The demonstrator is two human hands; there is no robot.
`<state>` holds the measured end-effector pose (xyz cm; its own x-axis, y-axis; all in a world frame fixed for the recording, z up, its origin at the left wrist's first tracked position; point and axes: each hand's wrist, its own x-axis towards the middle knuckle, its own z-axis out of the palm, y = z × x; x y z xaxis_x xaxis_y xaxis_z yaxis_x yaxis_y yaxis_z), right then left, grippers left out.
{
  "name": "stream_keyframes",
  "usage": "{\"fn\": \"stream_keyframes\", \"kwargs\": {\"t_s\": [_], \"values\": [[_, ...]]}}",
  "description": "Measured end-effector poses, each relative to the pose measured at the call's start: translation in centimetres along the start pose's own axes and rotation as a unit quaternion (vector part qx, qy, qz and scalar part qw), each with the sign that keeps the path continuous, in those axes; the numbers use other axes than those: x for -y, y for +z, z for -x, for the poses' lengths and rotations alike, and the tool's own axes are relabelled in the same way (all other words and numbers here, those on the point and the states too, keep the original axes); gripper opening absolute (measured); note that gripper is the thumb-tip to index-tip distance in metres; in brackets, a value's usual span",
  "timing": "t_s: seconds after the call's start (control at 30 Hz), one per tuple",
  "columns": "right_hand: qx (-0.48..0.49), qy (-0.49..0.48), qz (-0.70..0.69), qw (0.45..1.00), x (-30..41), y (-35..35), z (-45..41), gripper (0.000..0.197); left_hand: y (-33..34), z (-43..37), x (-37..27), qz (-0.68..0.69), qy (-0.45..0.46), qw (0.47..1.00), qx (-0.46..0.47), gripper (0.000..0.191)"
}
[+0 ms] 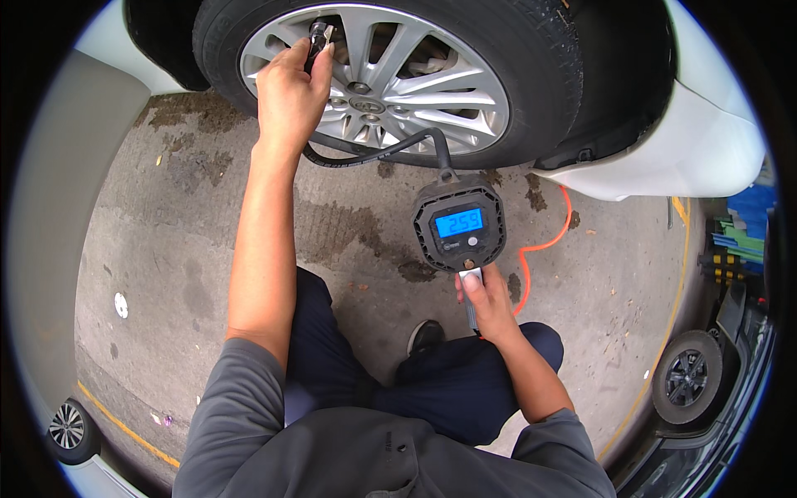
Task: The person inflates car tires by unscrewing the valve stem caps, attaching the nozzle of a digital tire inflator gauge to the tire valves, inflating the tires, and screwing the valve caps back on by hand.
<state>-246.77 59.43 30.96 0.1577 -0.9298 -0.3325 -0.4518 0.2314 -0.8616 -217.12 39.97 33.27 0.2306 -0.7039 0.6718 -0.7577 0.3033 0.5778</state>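
Observation:
My left hand (296,87) pinches a dark clip-on air chuck (319,38) at the upper left of a silver alloy wheel (363,59), close to the rim. The valve stem itself is hidden. In my right hand (490,305) is the grey handle of a digital tyre inflator gauge (459,224), my thumb lying on its silver lever (471,280). Digits show on the gauge's lit blue display (459,222). A black rubber hose (380,154) curves from the top of the gauge towards my left hand, crossing in front of the tyre (535,81).
An orange air line (543,248) runs over the stained concrete floor (205,249) and under the white car body (697,149). Other vehicles show a wheel (688,376) at right and another wheel (67,426) at lower left. My shoe (426,336) rests below the gauge.

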Motion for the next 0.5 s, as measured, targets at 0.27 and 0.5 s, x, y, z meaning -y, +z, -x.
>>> {"fn": "stream_keyframes", "kwargs": {"t_s": [0.27, 0.5], "values": [[0.003, 0.008, 0.004, 1.000, 0.04, 0.20, -0.03, 0.058, -0.05, 0.00, 0.23, 0.003, -0.005, 1.000, 0.004, 0.033], [-0.019, -0.043, 0.003, 0.999, -0.11, 0.35, -0.32, 0.058, 0.06, 0.00, 0.29, 0.004, -0.013, 1.000, 0.008, 0.030]]}}
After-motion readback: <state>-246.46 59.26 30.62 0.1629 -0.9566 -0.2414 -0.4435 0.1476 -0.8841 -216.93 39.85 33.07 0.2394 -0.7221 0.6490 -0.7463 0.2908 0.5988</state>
